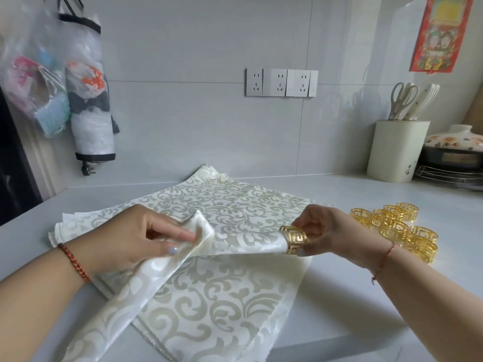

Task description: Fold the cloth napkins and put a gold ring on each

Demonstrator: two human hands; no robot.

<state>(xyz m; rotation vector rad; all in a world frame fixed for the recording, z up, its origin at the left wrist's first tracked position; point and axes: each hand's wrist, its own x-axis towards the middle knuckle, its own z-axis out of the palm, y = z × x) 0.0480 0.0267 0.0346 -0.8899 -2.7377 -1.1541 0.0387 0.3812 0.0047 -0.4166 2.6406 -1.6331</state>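
1. Rolled napkin (167, 273) held above stack of flat napkins (235, 205) on counter (366, 296).
2. Left hand (141, 236) pinching the roll mid-length; right hand (329, 231) pinching gold ring (294, 239) over its end.
3. Satin soft, likely slippery; best gripped close beside ring.
4. Spare rings (400, 226) just right.

Spare rings (397, 226) right of napkin stack (222, 288)

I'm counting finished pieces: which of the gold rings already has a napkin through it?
The gold ring pinched by the right hand, around the rolled napkin. The other rings lie empty on the counter.
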